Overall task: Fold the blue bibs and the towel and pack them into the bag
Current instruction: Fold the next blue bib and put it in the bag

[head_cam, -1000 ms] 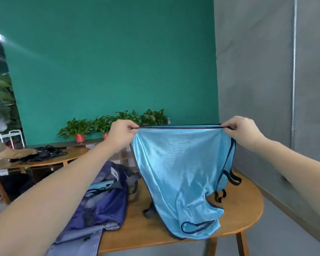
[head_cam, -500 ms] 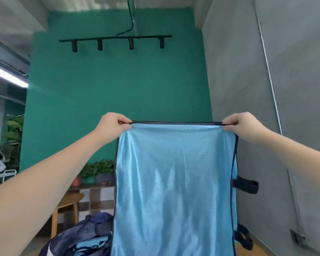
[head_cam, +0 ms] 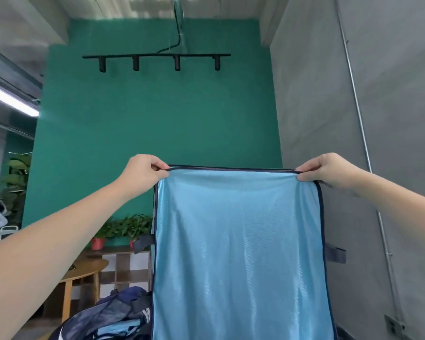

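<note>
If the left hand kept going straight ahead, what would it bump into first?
Probably nothing near. The left hand, pinching the shiny light-blue bib, points toward the far green wall; the way looks free until there, though depth is unclear.

Nothing here can be read: a small white mark shows on the dark bag [head_cam: 123,312] at the bottom, too blurred to make out.
</note>
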Available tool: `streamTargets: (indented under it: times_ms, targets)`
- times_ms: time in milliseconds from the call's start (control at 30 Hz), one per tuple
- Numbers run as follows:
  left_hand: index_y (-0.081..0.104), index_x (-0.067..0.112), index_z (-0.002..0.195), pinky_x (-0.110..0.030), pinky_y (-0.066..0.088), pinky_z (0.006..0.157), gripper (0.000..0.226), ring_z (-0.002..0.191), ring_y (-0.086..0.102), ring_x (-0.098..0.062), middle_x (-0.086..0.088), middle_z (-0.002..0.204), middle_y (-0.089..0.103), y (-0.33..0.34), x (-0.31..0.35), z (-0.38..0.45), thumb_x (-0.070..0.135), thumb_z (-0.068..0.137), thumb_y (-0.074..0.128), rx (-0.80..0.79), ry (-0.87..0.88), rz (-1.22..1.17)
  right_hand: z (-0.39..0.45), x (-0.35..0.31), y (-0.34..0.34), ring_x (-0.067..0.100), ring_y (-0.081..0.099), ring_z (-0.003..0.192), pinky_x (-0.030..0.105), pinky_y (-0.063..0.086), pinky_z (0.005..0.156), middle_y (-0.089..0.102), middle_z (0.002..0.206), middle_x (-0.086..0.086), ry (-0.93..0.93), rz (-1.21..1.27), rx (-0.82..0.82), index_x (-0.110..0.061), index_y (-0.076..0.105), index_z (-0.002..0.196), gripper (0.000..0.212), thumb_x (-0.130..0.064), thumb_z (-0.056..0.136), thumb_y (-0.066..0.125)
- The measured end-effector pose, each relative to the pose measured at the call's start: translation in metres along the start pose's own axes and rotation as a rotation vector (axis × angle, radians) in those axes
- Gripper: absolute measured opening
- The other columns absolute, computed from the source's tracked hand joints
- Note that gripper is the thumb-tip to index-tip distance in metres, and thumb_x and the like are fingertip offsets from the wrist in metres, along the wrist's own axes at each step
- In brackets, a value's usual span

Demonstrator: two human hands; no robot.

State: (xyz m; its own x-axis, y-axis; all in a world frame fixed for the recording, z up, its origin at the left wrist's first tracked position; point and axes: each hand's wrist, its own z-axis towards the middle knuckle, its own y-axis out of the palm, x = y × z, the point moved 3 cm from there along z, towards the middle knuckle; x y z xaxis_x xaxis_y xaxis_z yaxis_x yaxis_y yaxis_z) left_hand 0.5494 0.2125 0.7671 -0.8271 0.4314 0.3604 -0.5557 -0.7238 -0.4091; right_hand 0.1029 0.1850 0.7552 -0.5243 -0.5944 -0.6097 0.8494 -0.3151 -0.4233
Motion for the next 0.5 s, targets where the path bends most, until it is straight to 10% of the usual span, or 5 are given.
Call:
streamTargets:
  times_ms: [200,500]
  targets:
    - [0.074,0.024,0.096,-0.018,0.046,0.077,0.005,0.092,0.066,-0.005,0.008,0.095,0.072,0.015,-0.020,0.005,0.021,0.091,0.074,-0.038,-0.027,-0.013,0.015,0.013,0.007,0.023,0.073,0.093,0.026,0.054,0.085,0.079,0.093,0.006,0.012,0.031,-0.039,-0.010,0.079,0.094,0.014,-0.004,0.082,0.081]
    - [0.065,0.024,0.099,-0.025,0.045,0.079,0.013,0.093,0.063,-0.009,0.005,0.099,0.068,0.068,-0.063,0.032,0.019,0.090,0.073,-0.089,-0.103,-0.092,0.058,0.056,0.034,0.017,0.063,0.083,0.025,0.048,0.076,0.072,0.092,0.003,0.037,-0.058,-0.007,-0.012,0.071,0.098,0.028,-0.012,0.076,0.088]
